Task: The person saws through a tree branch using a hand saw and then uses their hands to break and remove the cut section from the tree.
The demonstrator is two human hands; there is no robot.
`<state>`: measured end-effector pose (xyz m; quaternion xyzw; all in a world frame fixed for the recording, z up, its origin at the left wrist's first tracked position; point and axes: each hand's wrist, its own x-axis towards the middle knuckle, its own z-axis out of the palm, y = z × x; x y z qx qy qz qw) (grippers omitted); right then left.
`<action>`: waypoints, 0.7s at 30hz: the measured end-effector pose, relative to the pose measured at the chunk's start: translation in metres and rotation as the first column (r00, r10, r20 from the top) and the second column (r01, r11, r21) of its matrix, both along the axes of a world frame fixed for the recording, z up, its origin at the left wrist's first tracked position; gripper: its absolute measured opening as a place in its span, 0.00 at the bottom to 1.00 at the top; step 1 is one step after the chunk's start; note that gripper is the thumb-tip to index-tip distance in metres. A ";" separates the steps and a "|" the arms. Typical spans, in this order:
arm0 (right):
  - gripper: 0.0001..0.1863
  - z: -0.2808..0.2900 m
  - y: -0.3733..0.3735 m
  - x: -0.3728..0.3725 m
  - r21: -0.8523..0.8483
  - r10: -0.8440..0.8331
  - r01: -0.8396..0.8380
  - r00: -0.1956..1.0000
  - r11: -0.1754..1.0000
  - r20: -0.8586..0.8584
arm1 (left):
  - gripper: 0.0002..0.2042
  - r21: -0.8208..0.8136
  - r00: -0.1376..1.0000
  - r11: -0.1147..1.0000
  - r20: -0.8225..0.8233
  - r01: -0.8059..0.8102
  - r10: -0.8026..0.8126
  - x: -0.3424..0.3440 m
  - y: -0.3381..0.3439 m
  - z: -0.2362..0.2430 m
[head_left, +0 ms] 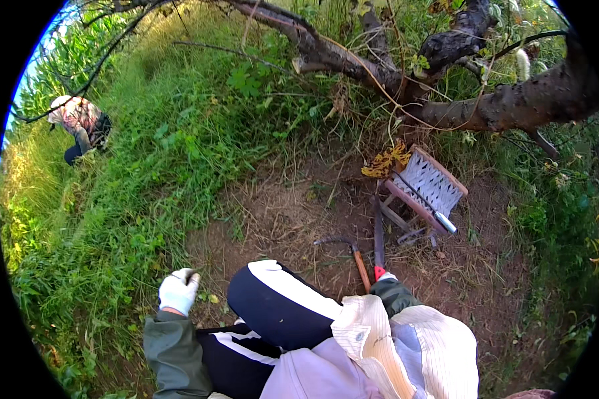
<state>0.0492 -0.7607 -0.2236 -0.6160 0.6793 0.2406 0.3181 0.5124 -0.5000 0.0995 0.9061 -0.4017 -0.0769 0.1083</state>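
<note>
Crouching on bare brown earth (273, 219) under a leaning dark tree trunk (512, 103), a person appears in the single head view; places below are given from the small woven stool (427, 188), tipped on its side near the trunk. Item one: left hand (178, 290), white-gloved, well to the left of the stool and lower in the picture, at the edge of the grass (146, 173); fingers curled together around what looks like a few green blades, though whether anything is truly pinched cannot be told. Item two: right hand (383, 274), just below-left of the stool, mostly hidden by the green sleeve; it seems wrapped around the red grip of a long dark-bladed tool (378, 236) whose blade runs up toward the stool's legs, but the fingers do not show. Item three: sickle (353, 253) with wooden handle, lying on the soil beside that tool, untouched. Item four: yellowed leaves (386, 161), touching the stool's upper-left corner. Item five: second person (80, 126), far left, bent in tall grass. Handling note, as judgement: gather the stems tight and low, keeping the gloved fingers apart from any blade's path.
</note>
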 end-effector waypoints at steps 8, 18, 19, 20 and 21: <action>0.24 -0.036 0.002 -0.053 -0.295 -0.169 0.200 0.977 0.934 0.128 | 0.15 -0.045 0.979 0.983 -0.090 0.180 -0.183 -0.021 -0.025 0.010; 0.14 0.105 0.047 -0.040 -0.582 -0.117 0.416 0.869 0.699 0.480 | 0.19 -0.055 0.965 0.967 0.097 0.250 -0.244 -0.016 -0.028 -0.009; 0.13 0.121 0.055 -0.052 -0.592 -0.085 0.402 0.868 0.699 0.489 | 0.20 -0.042 0.962 0.972 0.158 0.231 -0.222 -0.023 -0.037 -0.005; 0.14 0.128 0.061 -0.066 -0.594 -0.046 0.408 0.848 0.693 0.528 | 0.22 -0.032 0.953 0.977 0.226 0.212 -0.200 -0.029 -0.047 0.002; 0.15 0.136 0.067 -0.078 -0.563 -0.034 0.447 0.802 0.695 0.596 | 0.26 -0.064 0.946 0.972 0.250 0.228 -0.206 -0.031 -0.057 0.001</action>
